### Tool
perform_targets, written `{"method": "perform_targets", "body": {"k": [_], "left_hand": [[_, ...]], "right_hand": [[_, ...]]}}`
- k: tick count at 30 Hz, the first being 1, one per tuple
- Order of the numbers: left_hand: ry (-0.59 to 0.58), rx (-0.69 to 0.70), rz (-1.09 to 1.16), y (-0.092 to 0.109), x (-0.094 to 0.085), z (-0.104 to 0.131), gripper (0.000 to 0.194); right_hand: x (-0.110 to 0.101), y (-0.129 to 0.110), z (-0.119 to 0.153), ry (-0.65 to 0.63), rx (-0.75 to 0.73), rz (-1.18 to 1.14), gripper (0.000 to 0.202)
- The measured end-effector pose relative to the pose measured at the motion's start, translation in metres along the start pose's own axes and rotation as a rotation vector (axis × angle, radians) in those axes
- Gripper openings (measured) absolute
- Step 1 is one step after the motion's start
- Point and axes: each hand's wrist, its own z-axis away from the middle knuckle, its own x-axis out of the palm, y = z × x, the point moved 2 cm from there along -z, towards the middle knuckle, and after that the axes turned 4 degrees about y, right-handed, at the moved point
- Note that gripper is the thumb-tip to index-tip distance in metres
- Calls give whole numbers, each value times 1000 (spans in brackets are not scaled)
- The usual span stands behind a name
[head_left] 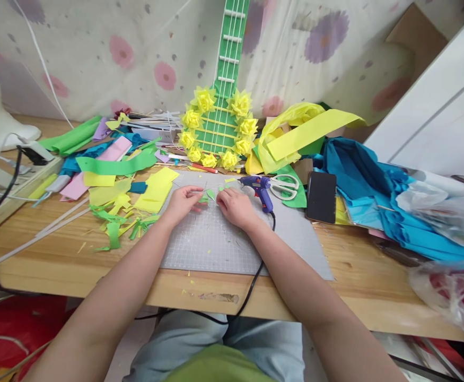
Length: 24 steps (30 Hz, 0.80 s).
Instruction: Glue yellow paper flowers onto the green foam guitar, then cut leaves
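Note:
My left hand (184, 204) is over the grey cutting mat (200, 244), thumb and forefinger brought together. A bit of green paper shows by its fingertips; whatever is pinched there is too small to name. Facing it, my right hand (235, 207) has its fingers curled in on the thin pale stem of a small green paper leaf (210, 194). A narrow gap separates the two hands. Just beyond the right hand lies a purple glue gun (260, 190), beside white-handled scissors (284, 187). Behind stands a green paper guitar (217, 127) edged with yellow paper flowers (240, 104).
Green and yellow paper scraps (114, 212) spread left of the mat. A phone (321, 197) and blue crepe paper (359, 170) lie right. The glue gun's black cord (257, 273) crosses the mat and hangs over the table's front edge. A power strip (36, 151) sits far left.

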Motion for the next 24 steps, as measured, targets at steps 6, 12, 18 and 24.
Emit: {"method": "perform_targets", "body": {"k": [6,12,18,24], "left_hand": [[7,-5,-3,3,1,2,28],[1,-9,-8,4,1,2,28],[-14,16,-9,0,0,0,31],[-14,13,5,-1,-1,0,31]], "right_hand": [[1,0,0,10,-1,8,15],[1,2,0,14,-1,1,16],[2,4,3,-2,-3,-20,16],[-2,2,3,-20,-18,-1,20]]}}
